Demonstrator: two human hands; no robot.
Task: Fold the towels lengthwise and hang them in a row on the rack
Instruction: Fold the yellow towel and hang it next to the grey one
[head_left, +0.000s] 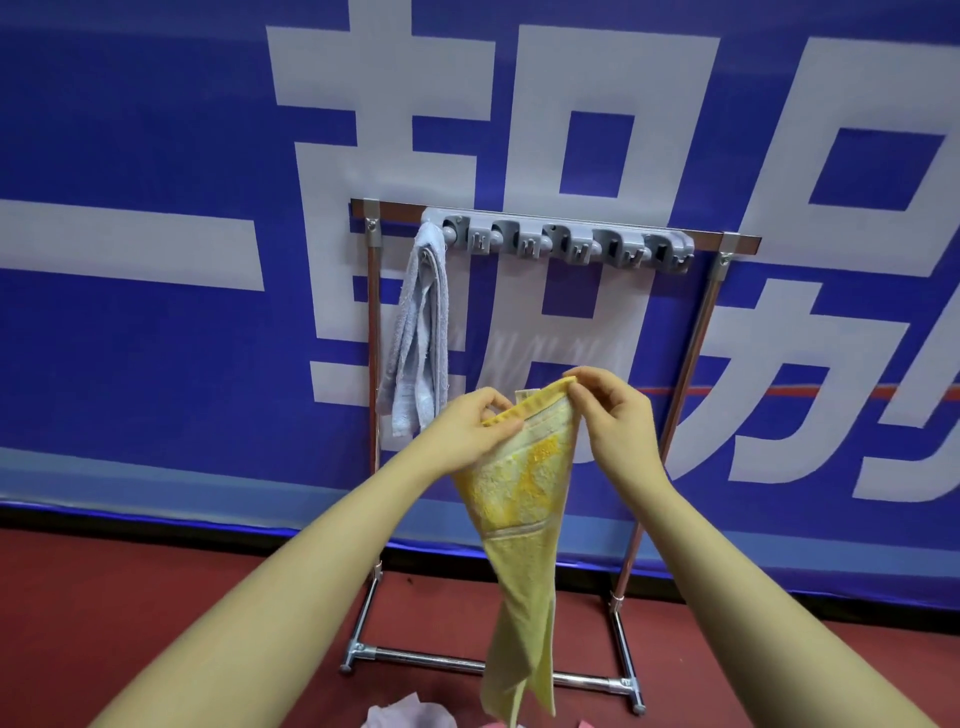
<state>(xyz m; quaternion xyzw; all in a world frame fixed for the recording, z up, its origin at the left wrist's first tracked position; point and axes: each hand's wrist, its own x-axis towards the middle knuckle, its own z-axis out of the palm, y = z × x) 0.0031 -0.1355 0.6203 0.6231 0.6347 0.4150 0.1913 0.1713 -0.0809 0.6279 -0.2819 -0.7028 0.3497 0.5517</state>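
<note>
A yellow towel (519, 519) hangs folded in front of me, tapering down toward the floor. My left hand (467, 426) pinches the left end of its top edge. My right hand (613, 410) pinches the right end, at the same height. Behind stands a metal rack (680, 374) with a grey clip strip (566, 239) along its top bar. A pale blue-grey towel (421, 332) hangs folded from the leftmost clip. The other clips hold nothing.
A blue banner with large white characters (156, 260) covers the wall behind the rack. The floor (104, 597) is dark red. Pale and pink cloth (410, 714) lies at the bottom edge, below the yellow towel.
</note>
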